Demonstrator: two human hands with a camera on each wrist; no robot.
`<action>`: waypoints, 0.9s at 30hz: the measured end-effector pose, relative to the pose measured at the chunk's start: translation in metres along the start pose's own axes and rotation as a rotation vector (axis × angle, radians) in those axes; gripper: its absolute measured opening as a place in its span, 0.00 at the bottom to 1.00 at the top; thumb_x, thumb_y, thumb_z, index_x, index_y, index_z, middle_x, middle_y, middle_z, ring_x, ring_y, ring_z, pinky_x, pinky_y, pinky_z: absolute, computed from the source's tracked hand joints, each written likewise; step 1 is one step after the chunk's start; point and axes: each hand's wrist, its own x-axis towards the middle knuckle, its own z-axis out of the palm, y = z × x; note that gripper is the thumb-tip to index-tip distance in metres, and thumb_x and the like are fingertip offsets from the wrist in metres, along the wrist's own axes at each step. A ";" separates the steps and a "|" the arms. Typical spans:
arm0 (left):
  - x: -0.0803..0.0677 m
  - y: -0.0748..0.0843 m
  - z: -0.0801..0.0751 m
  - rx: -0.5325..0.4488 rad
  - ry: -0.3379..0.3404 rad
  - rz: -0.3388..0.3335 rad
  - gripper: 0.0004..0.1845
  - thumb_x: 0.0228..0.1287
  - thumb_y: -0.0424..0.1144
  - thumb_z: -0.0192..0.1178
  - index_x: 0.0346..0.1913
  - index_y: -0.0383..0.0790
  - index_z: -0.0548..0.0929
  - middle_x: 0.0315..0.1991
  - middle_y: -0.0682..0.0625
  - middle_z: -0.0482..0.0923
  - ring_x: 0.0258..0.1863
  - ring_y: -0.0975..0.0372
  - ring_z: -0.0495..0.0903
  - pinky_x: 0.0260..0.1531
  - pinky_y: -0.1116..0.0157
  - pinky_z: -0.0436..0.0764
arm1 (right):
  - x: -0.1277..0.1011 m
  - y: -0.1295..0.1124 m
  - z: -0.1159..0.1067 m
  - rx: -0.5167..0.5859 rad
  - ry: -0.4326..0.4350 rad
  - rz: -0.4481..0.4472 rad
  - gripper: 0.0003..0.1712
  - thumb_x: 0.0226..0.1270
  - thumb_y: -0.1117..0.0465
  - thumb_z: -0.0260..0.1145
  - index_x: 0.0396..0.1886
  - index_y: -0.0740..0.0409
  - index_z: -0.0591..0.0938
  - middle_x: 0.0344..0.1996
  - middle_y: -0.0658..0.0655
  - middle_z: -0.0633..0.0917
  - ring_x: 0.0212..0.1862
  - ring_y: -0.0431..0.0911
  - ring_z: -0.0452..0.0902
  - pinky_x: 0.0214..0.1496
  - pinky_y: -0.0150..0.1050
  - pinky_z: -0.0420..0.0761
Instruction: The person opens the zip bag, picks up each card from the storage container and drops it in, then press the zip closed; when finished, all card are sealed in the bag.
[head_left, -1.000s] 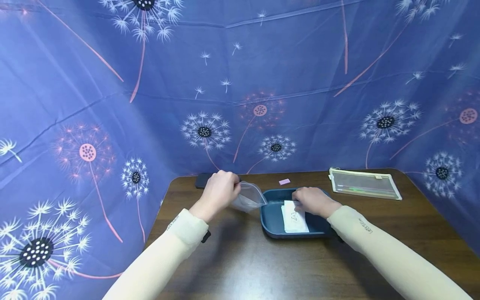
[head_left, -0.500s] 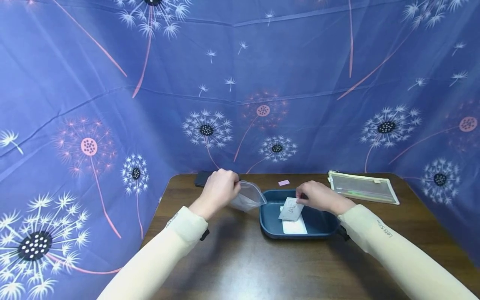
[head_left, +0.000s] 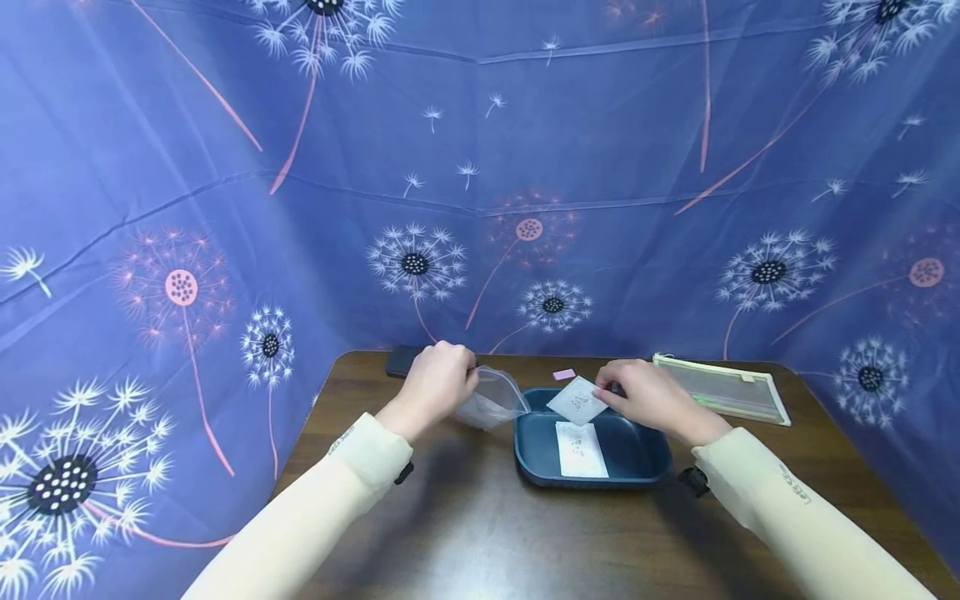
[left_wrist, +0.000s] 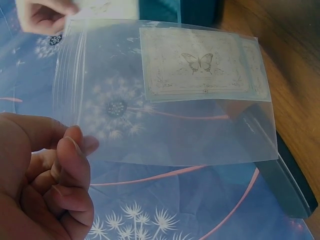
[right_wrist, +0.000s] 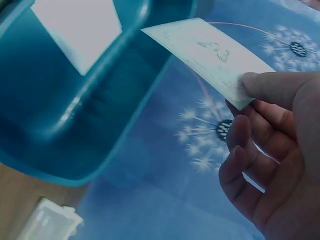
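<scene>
My left hand (head_left: 437, 385) pinches a clear zip bag (left_wrist: 175, 135) near its ridged zip edge, left of the tray. A pale paper card (left_wrist: 200, 65) with a butterfly print lies inside the bag, a second one partly behind it. Between thumb and fingers, my right hand (head_left: 652, 398) holds a similar butterfly card (right_wrist: 210, 55) by one corner, tilted over the back of the dark blue-green tray (head_left: 633, 454). Another pale card (head_left: 581, 450) with dark marks lies flat on the tray's floor.
A yellow-edged mesh zip pouch (head_left: 723, 392) lies at the back right of the wooden table (head_left: 465, 533). Behind the tray is a small pink piece (head_left: 564, 375). A dark flat object (head_left: 401, 361) sits at the back left, and a dandelion-print cloth (head_left: 480, 167) hangs behind.
My right hand has lifted the upper card off the one in the tray and raised it toward the tray's back edge. My left hand stays nearly in place with the bag.
</scene>
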 end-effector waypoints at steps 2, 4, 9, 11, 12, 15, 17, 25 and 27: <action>0.001 0.000 0.000 0.004 0.005 0.004 0.26 0.68 0.31 0.61 0.13 0.49 0.64 0.11 0.58 0.54 0.15 0.65 0.57 0.20 0.63 0.64 | -0.001 -0.005 -0.008 -0.002 0.041 -0.003 0.04 0.69 0.60 0.73 0.33 0.49 0.87 0.27 0.42 0.80 0.25 0.37 0.70 0.29 0.38 0.72; 0.001 0.001 0.000 0.014 0.016 0.007 0.26 0.67 0.31 0.61 0.13 0.49 0.64 0.11 0.58 0.55 0.15 0.64 0.58 0.20 0.63 0.65 | -0.002 -0.009 -0.017 -0.007 0.085 -0.013 0.04 0.69 0.62 0.73 0.33 0.49 0.86 0.26 0.42 0.78 0.25 0.37 0.69 0.28 0.37 0.71; 0.002 0.001 0.000 0.037 0.033 0.001 0.26 0.65 0.31 0.62 0.12 0.49 0.63 0.11 0.58 0.54 0.16 0.63 0.58 0.20 0.62 0.67 | 0.000 -0.024 -0.036 -0.042 0.215 -0.082 0.07 0.68 0.63 0.71 0.31 0.47 0.84 0.25 0.41 0.76 0.24 0.36 0.68 0.27 0.37 0.70; 0.003 0.001 0.001 0.041 0.029 -0.005 0.26 0.65 0.31 0.62 0.12 0.49 0.63 0.11 0.58 0.55 0.16 0.63 0.59 0.21 0.61 0.68 | 0.002 -0.030 -0.041 -0.051 0.264 -0.114 0.08 0.68 0.63 0.71 0.30 0.46 0.84 0.24 0.40 0.75 0.24 0.35 0.67 0.27 0.37 0.70; 0.003 0.001 0.001 0.041 0.026 -0.007 0.26 0.65 0.31 0.62 0.12 0.49 0.63 0.11 0.58 0.55 0.16 0.63 0.59 0.21 0.61 0.69 | 0.003 -0.033 -0.044 -0.054 0.288 -0.129 0.08 0.68 0.62 0.71 0.29 0.46 0.83 0.24 0.40 0.74 0.23 0.35 0.67 0.26 0.37 0.69; 0.004 0.001 0.001 0.046 0.016 -0.006 0.25 0.66 0.32 0.61 0.12 0.49 0.65 0.11 0.57 0.58 0.16 0.63 0.61 0.21 0.60 0.70 | 0.007 -0.042 -0.049 -0.049 0.355 -0.167 0.08 0.66 0.62 0.70 0.29 0.45 0.82 0.23 0.39 0.73 0.23 0.35 0.66 0.26 0.36 0.68; 0.004 0.002 0.001 0.053 0.014 -0.008 0.25 0.66 0.32 0.62 0.12 0.49 0.66 0.12 0.57 0.61 0.16 0.62 0.63 0.21 0.59 0.72 | 0.010 -0.049 -0.052 -0.035 0.389 -0.196 0.08 0.66 0.62 0.70 0.29 0.44 0.82 0.23 0.39 0.73 0.23 0.35 0.66 0.26 0.36 0.69; 0.006 0.002 0.001 0.084 0.020 -0.022 0.23 0.65 0.33 0.62 0.12 0.49 0.68 0.12 0.56 0.66 0.17 0.61 0.66 0.22 0.57 0.75 | 0.021 -0.075 -0.050 0.060 0.397 -0.262 0.09 0.67 0.62 0.70 0.30 0.43 0.82 0.24 0.38 0.74 0.24 0.35 0.68 0.26 0.35 0.70; 0.006 0.002 0.001 0.084 0.023 -0.023 0.23 0.65 0.33 0.63 0.12 0.49 0.68 0.13 0.55 0.66 0.17 0.61 0.66 0.21 0.57 0.75 | 0.023 -0.079 -0.046 0.080 0.369 -0.261 0.09 0.68 0.62 0.70 0.30 0.43 0.82 0.24 0.39 0.74 0.24 0.35 0.68 0.26 0.35 0.70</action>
